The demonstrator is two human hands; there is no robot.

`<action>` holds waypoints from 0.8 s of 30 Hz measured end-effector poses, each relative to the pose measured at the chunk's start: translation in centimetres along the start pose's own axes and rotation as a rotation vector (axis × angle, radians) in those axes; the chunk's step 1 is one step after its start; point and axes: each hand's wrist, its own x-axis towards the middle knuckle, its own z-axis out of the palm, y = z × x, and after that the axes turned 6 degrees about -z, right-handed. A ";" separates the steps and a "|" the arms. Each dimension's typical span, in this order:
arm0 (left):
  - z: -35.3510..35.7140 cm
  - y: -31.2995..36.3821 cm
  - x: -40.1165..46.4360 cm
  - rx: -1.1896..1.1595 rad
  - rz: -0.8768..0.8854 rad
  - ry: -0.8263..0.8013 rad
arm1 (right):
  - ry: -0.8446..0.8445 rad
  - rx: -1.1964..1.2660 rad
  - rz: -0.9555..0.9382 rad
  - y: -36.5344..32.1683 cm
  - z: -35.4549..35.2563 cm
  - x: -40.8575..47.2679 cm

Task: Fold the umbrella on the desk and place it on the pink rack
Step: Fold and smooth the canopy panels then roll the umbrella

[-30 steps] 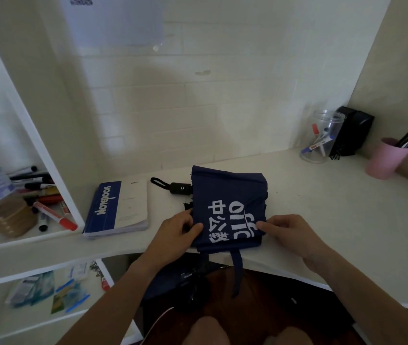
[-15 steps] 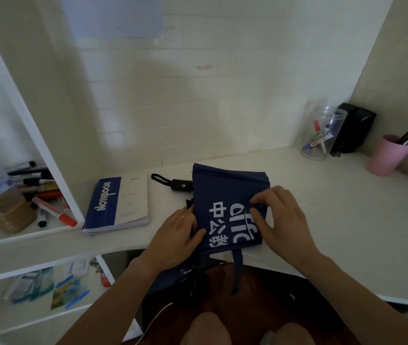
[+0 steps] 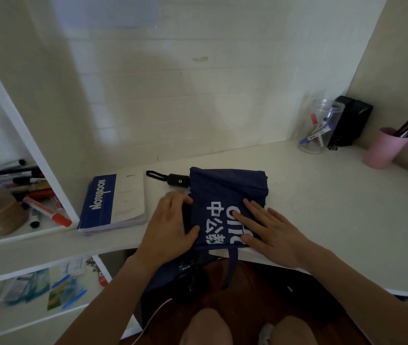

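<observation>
A dark blue umbrella (image 3: 222, 185) with white lettering lies flattened on the white desk (image 3: 322, 207) near its front edge. Its black handle (image 3: 178, 180) with a wrist loop points left toward the notebook. My left hand (image 3: 170, 225) grips the fabric's left edge, thumb on top and fingers curled over the side. My right hand (image 3: 270, 225) lies flat on the lettering with straight fingers, pressing the cloth down. A blue strap (image 3: 232, 265) and more fabric hang off the desk edge over my lap. No pink rack is in view.
A blue and white notebook (image 3: 113, 202) lies left of the umbrella. At the back right stand a clear jar of markers (image 3: 319, 128), a black box (image 3: 349, 125) and a pink cup of pens (image 3: 382, 150). White shelves at the left hold markers (image 3: 46, 212).
My right hand moved from the umbrella's right edge onto the lettering and now lies flat, lower on the cloth. My left hand stayed at the left edge.
</observation>
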 end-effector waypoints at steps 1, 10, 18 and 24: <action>-0.1 0.8 0.2 0.034 0.073 0.067 | -0.006 -0.003 0.001 0.0 0.0 0.0; 3.5 1.6 -1.0 0.398 0.253 -0.378 | 0.113 0.146 0.017 -0.5 -3.4 0.4; 3.3 1.9 -1.1 0.392 0.241 -0.360 | 0.250 0.323 0.297 3.9 -10.2 9.4; 3.5 1.9 -1.3 0.349 0.235 -0.341 | 0.416 0.521 0.241 4.1 -11.5 11.1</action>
